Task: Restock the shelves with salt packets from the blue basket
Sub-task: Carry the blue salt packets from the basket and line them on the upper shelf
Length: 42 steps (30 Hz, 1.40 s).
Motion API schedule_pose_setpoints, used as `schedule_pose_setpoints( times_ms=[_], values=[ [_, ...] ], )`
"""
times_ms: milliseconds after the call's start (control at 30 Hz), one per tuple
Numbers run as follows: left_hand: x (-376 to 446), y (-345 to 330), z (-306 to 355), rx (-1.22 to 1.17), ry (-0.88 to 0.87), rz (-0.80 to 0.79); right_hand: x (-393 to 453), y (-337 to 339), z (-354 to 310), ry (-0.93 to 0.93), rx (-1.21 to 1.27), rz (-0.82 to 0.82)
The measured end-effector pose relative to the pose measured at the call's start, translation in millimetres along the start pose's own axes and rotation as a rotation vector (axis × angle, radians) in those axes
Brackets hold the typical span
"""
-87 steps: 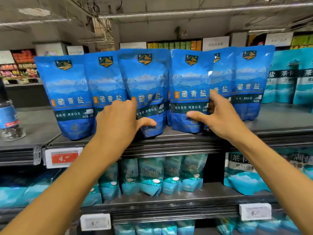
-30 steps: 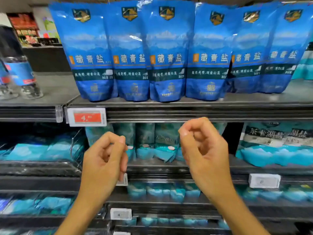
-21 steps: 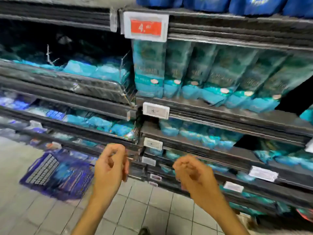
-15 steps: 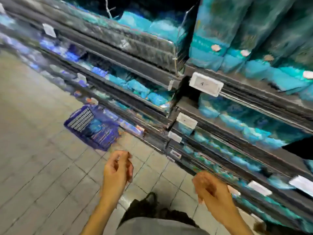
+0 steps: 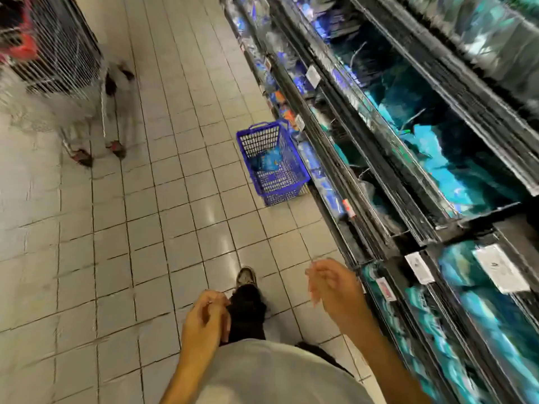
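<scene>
Head view shows the blue basket (image 5: 272, 163) on the floor mid-frame beside the shelves (image 5: 408, 176), with one salt packet (image 5: 267, 163) inside. Both the left hand (image 5: 205, 325) and right hand (image 5: 332, 290) hang empty, fingers loosely curled. The bag looks soft and a bit heavy, so grab it by its sides.

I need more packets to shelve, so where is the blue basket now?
In the head view the blue basket stands on the tiled floor ahead of the person, right of centre, close against the foot of the shelves.

Glossy pale floor tiles (image 5: 180, 182), blue plastic lattice basket (image 5: 272, 182), shiny packets on dark metal shelves (image 5: 388, 182), wire-mesh trolley (image 5: 58, 53)
</scene>
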<state>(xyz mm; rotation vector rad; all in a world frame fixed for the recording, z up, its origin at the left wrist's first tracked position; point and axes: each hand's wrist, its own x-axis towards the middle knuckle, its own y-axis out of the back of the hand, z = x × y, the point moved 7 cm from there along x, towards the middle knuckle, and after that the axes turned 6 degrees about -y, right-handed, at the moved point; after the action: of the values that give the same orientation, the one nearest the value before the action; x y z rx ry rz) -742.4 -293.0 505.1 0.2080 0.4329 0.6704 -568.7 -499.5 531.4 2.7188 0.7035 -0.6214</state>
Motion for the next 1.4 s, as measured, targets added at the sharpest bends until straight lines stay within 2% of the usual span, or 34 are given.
schedule_pose_setpoints(
  times_ms=[200, 467, 733, 900, 1233, 1400],
  values=[
    [83, 63, -10, -0.061, 0.053, 0.083, 108, -59, -66, 0.005, 0.002, 0.031],
    [229, 101, 34, -0.109, 0.008, 0.014, 174, -97, -103, -0.056, 0.013, 0.124],
    [369, 71, 99, -0.098, -0.041, -0.149, 216, -57, -108, -0.099, 0.025, 0.293],
    [448, 47, 132, -0.005, -0.055, -0.178, 280, -34, -95, -0.237, 0.131, 0.371],
    [560, 23, 162, 0.025, 0.077, -0.105, 452, -40, -155, -0.21, -0.024, 0.203],
    [634, -2, 168, 0.048, 0.102, -0.171, 527, -57, -160, -0.298, 0.054, 0.256]
  ],
)
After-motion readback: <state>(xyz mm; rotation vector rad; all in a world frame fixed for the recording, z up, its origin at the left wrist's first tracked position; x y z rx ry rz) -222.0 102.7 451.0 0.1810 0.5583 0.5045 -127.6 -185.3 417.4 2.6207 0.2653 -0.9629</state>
